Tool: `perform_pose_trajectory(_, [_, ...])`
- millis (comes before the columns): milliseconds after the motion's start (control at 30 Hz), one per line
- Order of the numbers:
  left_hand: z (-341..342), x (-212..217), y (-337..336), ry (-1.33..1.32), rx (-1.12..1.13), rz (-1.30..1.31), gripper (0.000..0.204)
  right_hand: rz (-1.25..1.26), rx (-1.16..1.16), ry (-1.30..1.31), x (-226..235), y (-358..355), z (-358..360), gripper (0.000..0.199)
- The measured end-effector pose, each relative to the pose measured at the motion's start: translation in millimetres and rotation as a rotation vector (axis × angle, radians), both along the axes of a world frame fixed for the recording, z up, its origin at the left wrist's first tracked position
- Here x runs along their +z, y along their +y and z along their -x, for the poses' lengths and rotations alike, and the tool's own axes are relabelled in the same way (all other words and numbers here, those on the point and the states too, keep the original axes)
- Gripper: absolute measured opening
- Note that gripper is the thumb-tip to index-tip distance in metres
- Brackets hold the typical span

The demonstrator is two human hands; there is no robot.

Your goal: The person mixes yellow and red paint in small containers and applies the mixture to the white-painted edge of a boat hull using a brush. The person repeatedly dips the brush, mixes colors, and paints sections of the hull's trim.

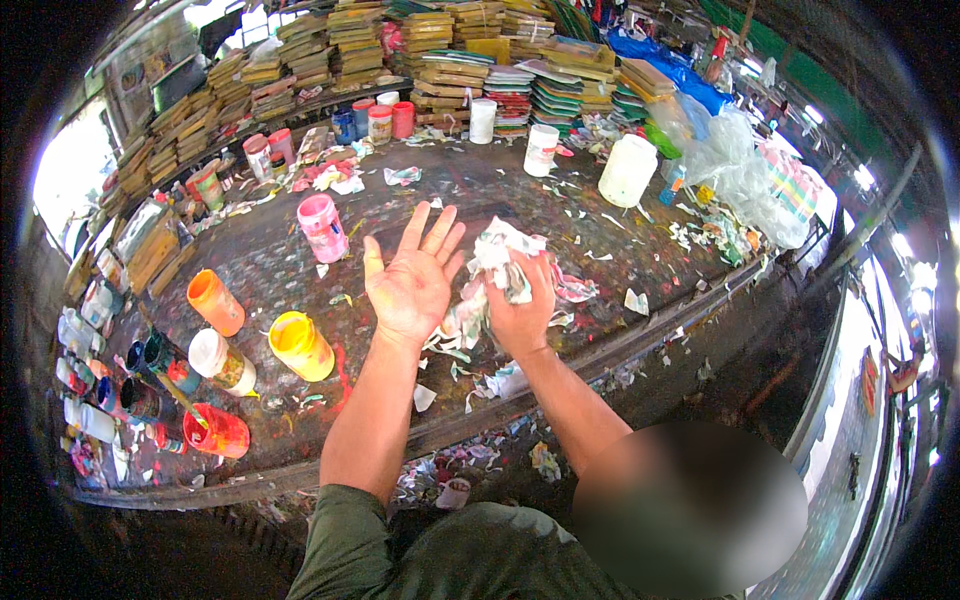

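Observation:
My left hand [416,285] is held palm up above the worktable [420,180], its fingers spread and nothing in it. Just to its right, my right hand [522,310] is closed round a crumpled bunch of white rag scraps [507,250] with greenish and pink stains. More rag scraps [460,325] lie on the table below and beside that hand. Left of my left hand stands an open pink paint jar [322,230]. Nearer the front edge are a yellow paint pot [300,346], an orange jar [215,302], a white jar [222,362] and a red pot [216,430] with a stick in it.
Stacks of wooden frames [355,45] line the table's back. White tubs [628,170] and a blue bottle [672,184] stand at the far right, near clear plastic bags [735,165]. Dark paint containers [170,360] crowd the left. Scraps litter the floor below the table's front edge [600,330].

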State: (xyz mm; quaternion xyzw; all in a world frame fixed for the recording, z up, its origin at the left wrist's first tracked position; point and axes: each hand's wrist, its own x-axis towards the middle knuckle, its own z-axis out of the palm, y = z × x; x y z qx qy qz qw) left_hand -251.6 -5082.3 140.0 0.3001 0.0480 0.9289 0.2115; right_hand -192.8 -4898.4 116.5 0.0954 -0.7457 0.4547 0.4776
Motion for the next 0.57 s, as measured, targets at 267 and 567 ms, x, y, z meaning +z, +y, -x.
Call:
perform_pose_trajectory(267, [-101,-26,-25,0.058,0.876,1.013,0.032,-0.335,-0.069,-0.457,-13,87,-37,0.054])
perform_pose_trajectory(567, [-297,-123,-142,0.164,0.859,1.672,0.019,0.031,-0.386,-0.788,-178,146,-373,0.01])
